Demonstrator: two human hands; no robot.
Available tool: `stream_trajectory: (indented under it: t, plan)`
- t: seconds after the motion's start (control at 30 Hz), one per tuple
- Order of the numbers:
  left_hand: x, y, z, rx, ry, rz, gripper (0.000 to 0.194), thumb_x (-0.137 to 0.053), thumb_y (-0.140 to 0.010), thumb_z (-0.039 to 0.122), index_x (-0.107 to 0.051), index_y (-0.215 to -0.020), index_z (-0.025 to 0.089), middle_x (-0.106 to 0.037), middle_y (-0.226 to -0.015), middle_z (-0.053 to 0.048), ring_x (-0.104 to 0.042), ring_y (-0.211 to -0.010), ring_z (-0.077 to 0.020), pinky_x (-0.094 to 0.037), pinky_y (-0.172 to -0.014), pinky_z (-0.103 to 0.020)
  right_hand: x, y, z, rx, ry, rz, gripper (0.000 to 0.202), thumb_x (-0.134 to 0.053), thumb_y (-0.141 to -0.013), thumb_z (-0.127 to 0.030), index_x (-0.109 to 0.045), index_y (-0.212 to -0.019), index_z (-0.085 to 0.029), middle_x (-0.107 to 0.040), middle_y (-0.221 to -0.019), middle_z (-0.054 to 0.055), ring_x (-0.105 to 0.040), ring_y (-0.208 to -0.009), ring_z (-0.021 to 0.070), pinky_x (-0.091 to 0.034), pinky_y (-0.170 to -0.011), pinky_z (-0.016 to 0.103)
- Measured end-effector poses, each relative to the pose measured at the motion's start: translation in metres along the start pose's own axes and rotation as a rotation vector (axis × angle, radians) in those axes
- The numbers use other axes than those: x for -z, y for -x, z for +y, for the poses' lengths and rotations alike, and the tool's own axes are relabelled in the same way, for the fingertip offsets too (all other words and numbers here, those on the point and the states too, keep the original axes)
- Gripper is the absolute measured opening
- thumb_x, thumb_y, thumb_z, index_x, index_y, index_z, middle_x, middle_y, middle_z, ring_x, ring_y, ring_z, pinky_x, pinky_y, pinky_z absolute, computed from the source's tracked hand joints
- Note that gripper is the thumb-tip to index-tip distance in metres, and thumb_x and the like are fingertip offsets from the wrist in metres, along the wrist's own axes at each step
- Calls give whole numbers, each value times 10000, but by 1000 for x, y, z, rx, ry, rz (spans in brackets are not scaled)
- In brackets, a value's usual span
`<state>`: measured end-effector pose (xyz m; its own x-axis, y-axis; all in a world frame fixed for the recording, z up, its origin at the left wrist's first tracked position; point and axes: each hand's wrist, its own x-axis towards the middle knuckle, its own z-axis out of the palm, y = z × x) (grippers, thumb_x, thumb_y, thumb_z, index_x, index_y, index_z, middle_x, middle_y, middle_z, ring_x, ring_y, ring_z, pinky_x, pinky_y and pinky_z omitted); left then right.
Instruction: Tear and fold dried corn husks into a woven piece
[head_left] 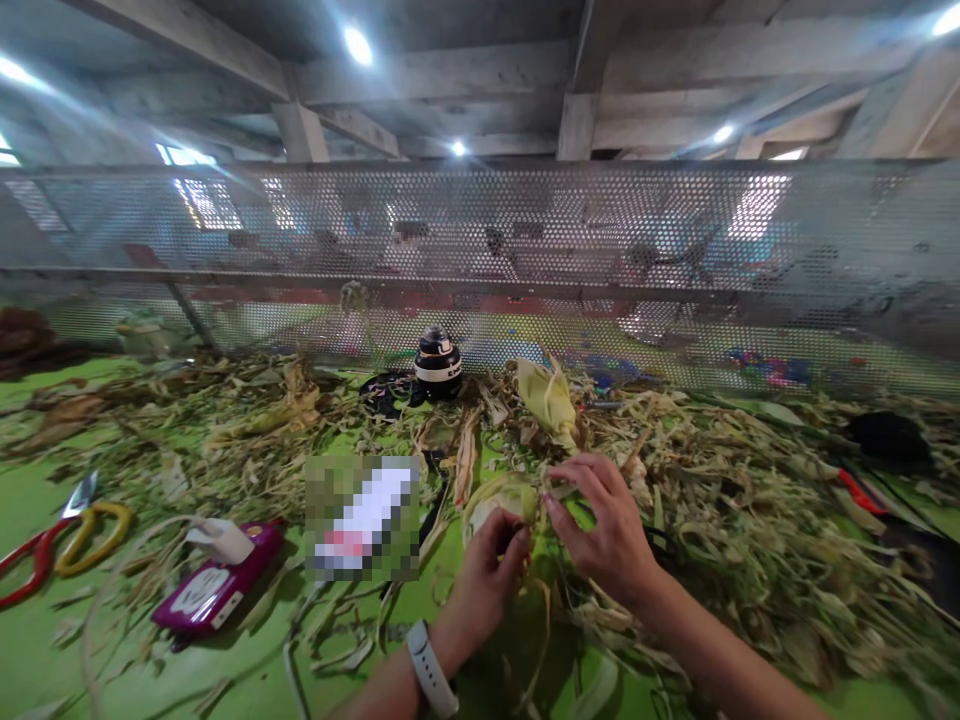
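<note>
A pale, rounded bundle of dried plant husk (499,492) is in front of me, low over the green table. My left hand (491,570), with a white band on its wrist, has thumb and fingers pinched together at the bundle's near edge. On the bundle's right side, my right hand (600,520) has its thumb and index finger closed around what looks like a thin husk strip. The strip is small and partly hidden by the fingers. Just beyond my hands stands a yellow-green folded husk piece (546,400).
Dried husk scraps (720,490) cover much of the green table (45,480). On the left are scissors (71,530), a purple power strip (217,580) with a white plug (219,538), and a blurred-out device (367,515). A black round container (439,365) stands before the perforated metal screen (480,230).
</note>
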<state>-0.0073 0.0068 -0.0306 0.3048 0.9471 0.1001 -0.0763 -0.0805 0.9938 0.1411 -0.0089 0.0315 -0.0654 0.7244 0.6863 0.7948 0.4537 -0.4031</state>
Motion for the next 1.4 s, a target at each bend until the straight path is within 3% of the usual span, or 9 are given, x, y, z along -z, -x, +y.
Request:
stream_trajectory:
  t: [0.07,0.2,0.37,0.47,0.53,0.73,1.0,1.2,1.4]
  plan:
    - [0,-1,-2,-20,-25,20,256,-561,-777,420,-471,-695,195,-425,-585,58,-385,-524,-101,-334,-493,-221,1,0,0,118,24,-7,146,-534,-811,-236,-589,-939,-196,-578,-946,84,-529,-915,222,-417,-822,356]
    - [0,-1,-2,-61,-69,42,216,-532,-799,382,-465,-708,198,-428,-600,53,-380,-535,-109,-328,-504,-230,-3,3,1,139,191,-29,53,-557,-805,-227,-596,-783,-198,-561,-789,46,-508,-776,200,-392,-723,335]
    - [1,1,0,-115,-178,64,208,-493,-817,323,-412,-662,211,-402,-568,56,-367,-515,-112,-303,-494,-230,-1,4,0,223,321,14,242,-515,-757,-106,-619,-947,-215,-585,-968,78,-498,-911,236,-345,-814,375]
    - [3,1,3,-135,-225,83,181,-500,-816,303,-431,-676,212,-434,-586,43,-390,-526,-122,-313,-506,-237,-3,3,-1,113,264,-136,75,-535,-783,-224,-605,-775,-197,-591,-806,56,-521,-782,209,-360,-739,344]
    - [2,3,4,-149,-271,83,133,-497,-824,285,-465,-720,209,-504,-633,16,-440,-561,-137,-339,-536,-249,-9,3,2,-15,215,-181,182,-527,-818,-311,-556,-679,-197,-569,-684,26,-526,-684,181,-368,-669,307]
    - [1,5,3,-184,-319,70,101,-495,-828,257,-499,-743,203,-574,-693,-15,-491,-619,-154,-376,-597,-269,-25,9,11,-212,0,-147,178,-535,-824,-338,-537,-716,-196,-564,-648,-4,-529,-587,143,-400,-568,243]
    - [0,-4,14,51,-1,79,249,-566,-742,392,-471,-630,191,-469,-544,50,-421,-480,-101,-357,-474,-222,-28,8,14,-479,-417,-158,296,-526,-829,-455,-557,-751,-172,-541,-632,-12,-488,-573,128,-407,-545,226]
    - [0,-6,6,121,105,89,303,-627,-694,436,-478,-618,184,-471,-543,56,-420,-471,-88,-356,-472,-214,-35,10,18,-544,-565,-84,330,-536,-803,-494,-483,-695,-186,-439,-584,-44,-426,-540,114,-387,-511,220]
    - [2,-8,5,124,156,107,302,-680,-666,421,-530,-623,162,-506,-545,46,-439,-491,-84,-368,-490,-208,-33,8,16,-601,-757,-82,333,-587,-773,-506,-543,-746,-177,-513,-642,-17,-483,-619,131,-413,-563,224]
